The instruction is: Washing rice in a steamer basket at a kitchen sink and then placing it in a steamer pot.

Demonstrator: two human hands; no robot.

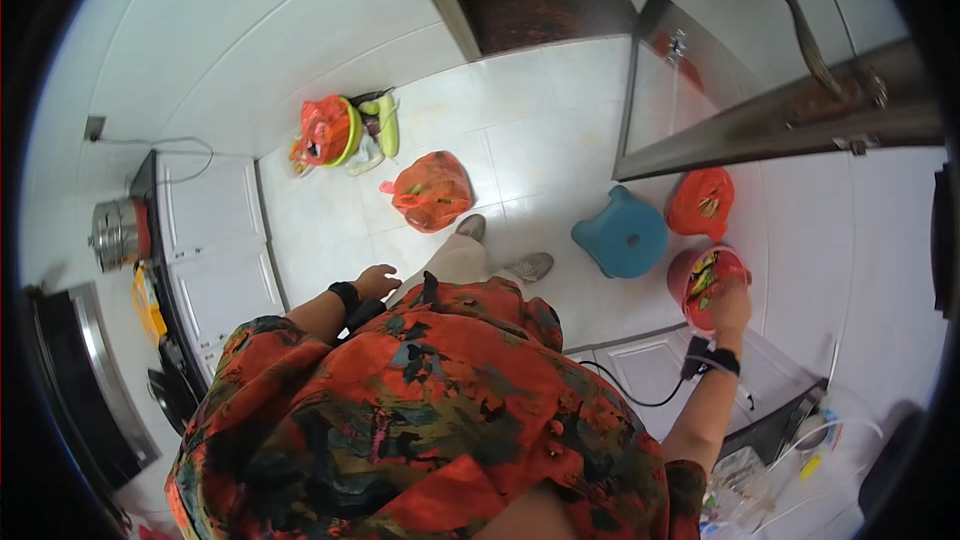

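My right hand (730,304) reaches over a pink bucket (679,274) lined with a red plastic bag. Yellow and green scraps or wrappers (702,279) lie inside the bucket. The fingers blur against the red bag, so whether they grip anything is hidden. My left hand (377,282) hangs beside my light trousers with its fingers apart and nothing in them. Just past my shoes a red plastic bag (433,191) with green produce showing through rests on the tiled floor.
A blue plastic stool (624,236) stands left of the bucket, beside another red bag (703,204). The glazed door (780,105) reaches in above them. By the far wall a green basket (351,136) sits near pale green gourds (388,127). White cabinets (214,210) line the left.
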